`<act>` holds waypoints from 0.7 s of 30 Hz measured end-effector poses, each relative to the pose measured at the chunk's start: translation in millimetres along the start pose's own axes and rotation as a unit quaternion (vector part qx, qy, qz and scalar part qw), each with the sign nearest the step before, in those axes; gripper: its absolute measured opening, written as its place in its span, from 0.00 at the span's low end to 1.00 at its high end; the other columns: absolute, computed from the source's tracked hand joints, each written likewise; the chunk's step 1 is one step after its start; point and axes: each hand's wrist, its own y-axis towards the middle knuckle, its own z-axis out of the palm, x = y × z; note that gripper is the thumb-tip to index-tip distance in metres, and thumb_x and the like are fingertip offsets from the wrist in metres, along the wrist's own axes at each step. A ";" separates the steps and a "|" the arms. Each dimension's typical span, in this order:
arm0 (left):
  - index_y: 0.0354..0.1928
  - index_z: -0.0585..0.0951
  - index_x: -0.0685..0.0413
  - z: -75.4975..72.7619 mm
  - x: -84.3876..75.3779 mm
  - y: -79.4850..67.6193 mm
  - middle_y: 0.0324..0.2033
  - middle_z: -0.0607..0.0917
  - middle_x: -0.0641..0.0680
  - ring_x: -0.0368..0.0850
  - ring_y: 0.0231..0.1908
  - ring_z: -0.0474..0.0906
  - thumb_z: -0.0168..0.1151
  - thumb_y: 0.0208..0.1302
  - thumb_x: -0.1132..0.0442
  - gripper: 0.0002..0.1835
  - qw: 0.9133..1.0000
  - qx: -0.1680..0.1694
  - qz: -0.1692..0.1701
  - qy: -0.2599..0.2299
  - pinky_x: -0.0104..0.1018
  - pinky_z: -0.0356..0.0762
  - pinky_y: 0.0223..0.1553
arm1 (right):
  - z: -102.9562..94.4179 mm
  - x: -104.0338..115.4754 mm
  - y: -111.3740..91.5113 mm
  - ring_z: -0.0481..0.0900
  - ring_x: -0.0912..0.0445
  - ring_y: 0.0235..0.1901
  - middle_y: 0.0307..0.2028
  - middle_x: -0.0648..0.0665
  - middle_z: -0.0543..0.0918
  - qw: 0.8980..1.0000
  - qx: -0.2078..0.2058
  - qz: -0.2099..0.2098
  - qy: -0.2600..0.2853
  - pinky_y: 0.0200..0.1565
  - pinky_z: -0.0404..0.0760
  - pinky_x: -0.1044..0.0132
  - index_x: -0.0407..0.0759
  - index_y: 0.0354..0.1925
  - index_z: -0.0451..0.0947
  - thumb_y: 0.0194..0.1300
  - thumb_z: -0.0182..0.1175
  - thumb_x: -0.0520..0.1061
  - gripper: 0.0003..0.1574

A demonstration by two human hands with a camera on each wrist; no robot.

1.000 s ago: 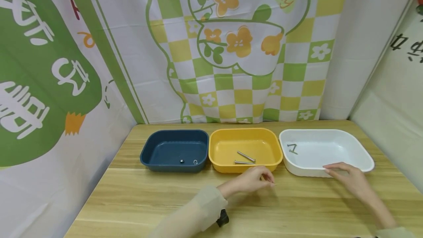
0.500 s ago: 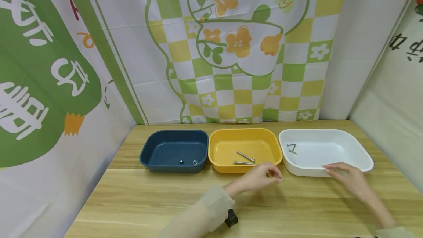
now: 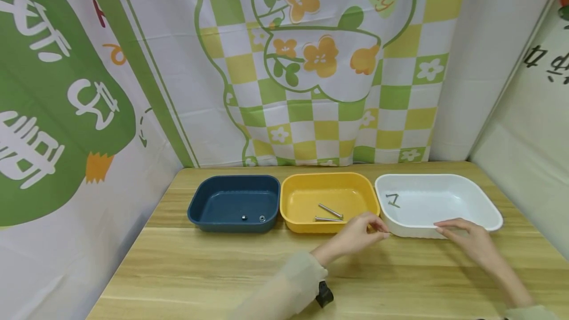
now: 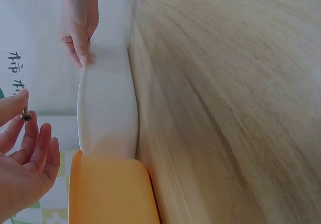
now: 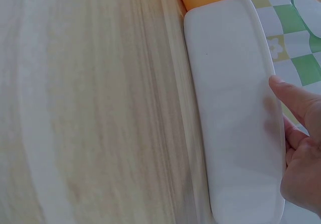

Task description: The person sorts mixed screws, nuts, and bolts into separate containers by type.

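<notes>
My left hand (image 3: 355, 236) pinches a small brass-coloured screw (image 4: 26, 116) between thumb and index finger; its head faces the left wrist camera. The hand is in front of the gap between the yellow bin (image 3: 289, 219) and the white bin (image 3: 411, 230), fingertips close to the white bin's front left corner. My right hand (image 3: 471, 238) grips the front rim of the white bin, thumb outside and fingers over the inside. Several small greenish screws (image 3: 393, 201) lie at the left inside the white bin.
Two long silver bolts (image 3: 331, 210) lie in the yellow bin. Left of it, a dark blue bin (image 3: 218, 226) holds two small nuts (image 3: 262, 218). The three bins stand side by side on a wooden table (image 3: 200, 270), with printed cloth (image 3: 311, 127) behind.
My left hand has moved right and slightly away from me, carrying the screw from before the yellow bin to the white bin's corner. The right hand keeps its grip on the rim.
</notes>
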 end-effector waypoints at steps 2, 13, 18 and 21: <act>0.35 0.81 0.56 2.2 -0.2 2.6 0.31 0.78 0.46 0.25 0.31 0.67 0.62 0.59 0.63 0.05 1.000 -0.009 -0.002 -0.006 0.18 0.69 0.37 | 0.0 0.1 0.0 0.61 0.87 0.39 0.32 0.75 0.76 1.000 0.000 -0.001 -0.001 0.39 0.55 0.90 0.39 0.36 0.83 0.59 0.62 0.42 0.08; 0.35 0.82 0.55 13.8 -2.8 14.7 0.31 0.78 0.46 0.25 0.31 0.67 0.62 0.59 0.62 0.05 0.999 -0.050 -0.011 -0.010 0.15 0.66 0.34 | -0.1 -0.8 -0.4 0.61 0.87 0.39 0.33 0.75 0.76 1.000 0.002 0.004 -0.005 0.39 0.56 0.89 0.39 0.36 0.83 0.59 0.61 0.43 0.09; 0.34 0.82 0.54 17.2 -2.1 20.4 0.31 0.78 0.45 0.26 0.31 0.67 0.62 0.59 0.63 0.04 0.998 -0.063 -0.022 -0.016 0.16 0.66 0.34 | 0.2 -1.4 0.0 0.61 0.87 0.39 0.33 0.75 0.75 1.000 0.000 -0.001 -0.004 0.39 0.55 0.90 0.39 0.36 0.83 0.59 0.61 0.42 0.08; 0.34 0.82 0.54 19.9 -0.1 24.5 0.31 0.77 0.44 0.25 0.31 0.66 0.62 0.59 0.62 0.04 0.997 -0.072 -0.031 -0.023 0.16 0.66 0.34 | 0.5 -2.1 0.4 0.61 0.87 0.39 0.33 0.74 0.76 1.000 -0.001 -0.005 -0.004 0.39 0.55 0.90 0.39 0.36 0.83 0.59 0.62 0.42 0.08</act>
